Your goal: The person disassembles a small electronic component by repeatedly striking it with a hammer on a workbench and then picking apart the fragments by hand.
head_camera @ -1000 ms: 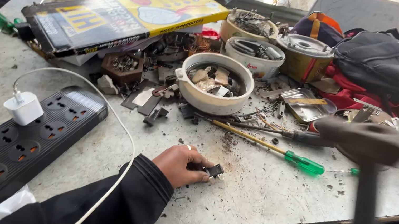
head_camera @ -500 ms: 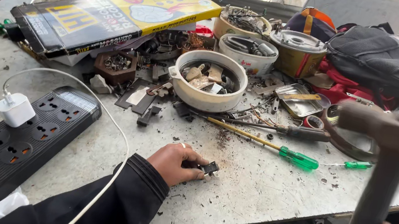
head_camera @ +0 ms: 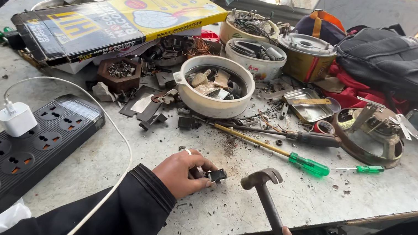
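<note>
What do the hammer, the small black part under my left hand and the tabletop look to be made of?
Hammer: dull grey-brown metal head, probably steel, worn and matt; handle dark, material unclear.
Small black part: looks like dark plastic or metal, too small to tell.
Tabletop: pale grey speckled slab, likely stone or concrete, matt and stained.

Lit by soft, even daylight, brightest toward the far right corner. Only faint, short shadows under the hammer (head_camera: pixel 268 199) and the white bowl (head_camera: pixel 215 86) on the grey worktop (head_camera: pixel 389 179). Mild sheen on the glossy yellow box (head_camera: pixel 118 22). Sharp through the middle; slightly stretched and softer at the edges, with overexposed clutter top right.
</note>
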